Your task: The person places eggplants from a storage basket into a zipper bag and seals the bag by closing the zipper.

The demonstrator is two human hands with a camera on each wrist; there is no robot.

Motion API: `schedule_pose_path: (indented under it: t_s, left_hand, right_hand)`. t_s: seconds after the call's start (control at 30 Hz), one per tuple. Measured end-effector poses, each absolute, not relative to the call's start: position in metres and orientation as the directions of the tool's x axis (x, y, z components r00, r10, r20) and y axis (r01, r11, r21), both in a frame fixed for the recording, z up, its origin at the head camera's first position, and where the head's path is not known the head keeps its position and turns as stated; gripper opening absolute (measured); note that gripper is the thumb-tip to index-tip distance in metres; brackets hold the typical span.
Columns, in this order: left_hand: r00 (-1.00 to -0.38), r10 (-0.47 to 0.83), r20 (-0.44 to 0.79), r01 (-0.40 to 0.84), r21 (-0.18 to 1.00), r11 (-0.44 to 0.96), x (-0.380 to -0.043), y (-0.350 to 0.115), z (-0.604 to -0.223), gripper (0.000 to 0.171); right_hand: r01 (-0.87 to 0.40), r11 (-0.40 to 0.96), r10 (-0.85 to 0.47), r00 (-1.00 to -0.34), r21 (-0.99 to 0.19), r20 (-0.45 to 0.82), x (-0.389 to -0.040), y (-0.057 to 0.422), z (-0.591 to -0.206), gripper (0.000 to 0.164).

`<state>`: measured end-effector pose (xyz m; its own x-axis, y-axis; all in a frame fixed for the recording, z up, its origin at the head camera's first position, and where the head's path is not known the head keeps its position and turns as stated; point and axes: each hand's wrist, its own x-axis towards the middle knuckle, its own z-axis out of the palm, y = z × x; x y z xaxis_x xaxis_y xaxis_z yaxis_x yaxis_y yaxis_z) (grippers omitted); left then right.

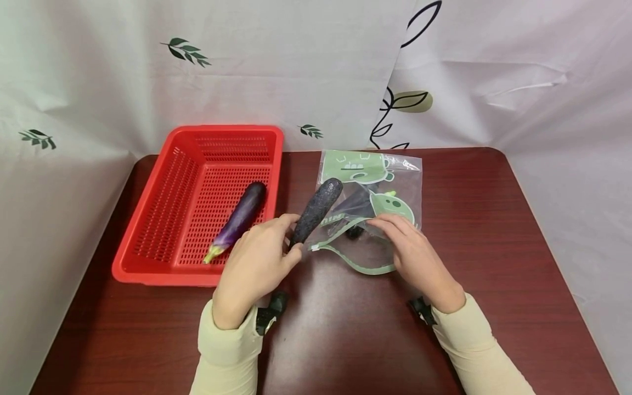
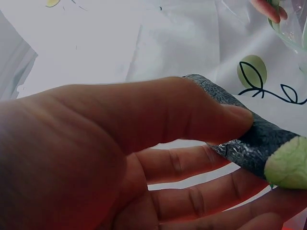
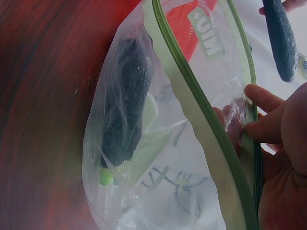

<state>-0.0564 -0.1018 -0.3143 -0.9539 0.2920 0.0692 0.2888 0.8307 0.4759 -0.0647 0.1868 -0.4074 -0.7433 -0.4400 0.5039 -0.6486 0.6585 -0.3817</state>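
Observation:
My left hand [image 1: 259,260] grips the lower end of a dark, rough-skinned, cucumber-like vegetable [image 1: 317,209], tilted with its far end up beside the bag. In the left wrist view, thumb and fingers press the vegetable [image 2: 249,139], whose near end is pale green. With its fingertips, my right hand [image 1: 417,255] pinches the green-edged rim of a clear zip bag [image 1: 367,270]; the mouth gapes toward me. Inside the bag lies another dark long vegetable [image 3: 125,100] with a bright green tip. The right wrist view shows fingers on both sides of the rim.
A red perforated basket [image 1: 148,276] stands at the left of the brown table [image 1: 340,340], with a purple eggplant [image 1: 239,216] lying in it. Behind the table hangs a white leaf-patterned cloth [image 1: 276,66], which also borders both sides.

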Motion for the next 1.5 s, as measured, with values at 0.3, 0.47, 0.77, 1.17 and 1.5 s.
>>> schedule_pose_path:
  t_s: [0.3,0.47,0.77,1.17,1.5]
  left_hand:
    - [-0.948,0.313,0.053,0.298,0.487,0.821,-0.055,-0.095,-0.317,0.038]
    - [-0.941,0.330,0.072,0.323,0.483,0.814,-0.053,-0.091,-0.320,0.036]
    - [-0.929,0.358,0.097,0.361,0.456,0.813,-0.052,-0.090,-0.322,0.037]
    - [-0.915,0.390,0.101,0.394,0.428,0.813,-0.051,-0.091,-0.323,0.039]
    - [-0.905,0.413,0.102,0.416,0.414,0.809,-0.048,-0.092,-0.322,0.039]
  right_hand:
    - [-0.651,0.656,-0.438,-0.741,-0.383,0.509,-0.065,0.187,-0.407,0.062]
    - [-0.644,0.660,-0.439,-0.748,-0.387,0.497,-0.065,0.187,-0.407,0.061]
    - [-0.636,0.666,-0.438,-0.756,-0.389,0.487,-0.064,0.187,-0.407,0.060]
    - [-0.639,0.662,-0.436,-0.754,-0.393,0.491,-0.064,0.187,-0.408,0.061]
    - [-0.637,0.662,-0.439,-0.756,-0.393,0.486,-0.065,0.186,-0.407,0.063]
